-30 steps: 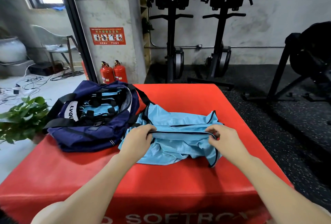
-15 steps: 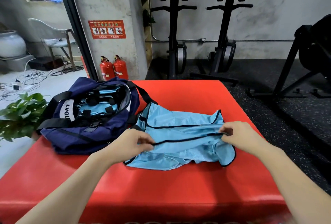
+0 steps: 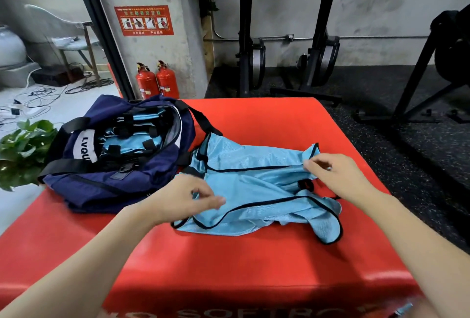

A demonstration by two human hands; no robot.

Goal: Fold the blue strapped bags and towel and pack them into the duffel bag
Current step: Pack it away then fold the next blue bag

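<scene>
Now, with the red mat (image 3: 254,119) under everything and the duffel bag (image 3: 112,155) open beside it, your limp, light blue bag (image 3: 256,185) lies crumpled between your loosely pinching left hand (image 3: 183,197) and right hand (image 3: 335,175), so grip its black-trimmed edges.

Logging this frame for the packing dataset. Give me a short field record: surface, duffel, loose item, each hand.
surface: red padded box
duffel bag: navy, open, on the box's left side, light blue strapped items already inside
blue cloth: light blue with black trim, spread loosely beside the duffel bag, not yet folded
left hand: fingers pinched at the cloth's near left edge
right hand: pinching the cloth's far right corner
background: two fire extinguishers, potted plant
</scene>
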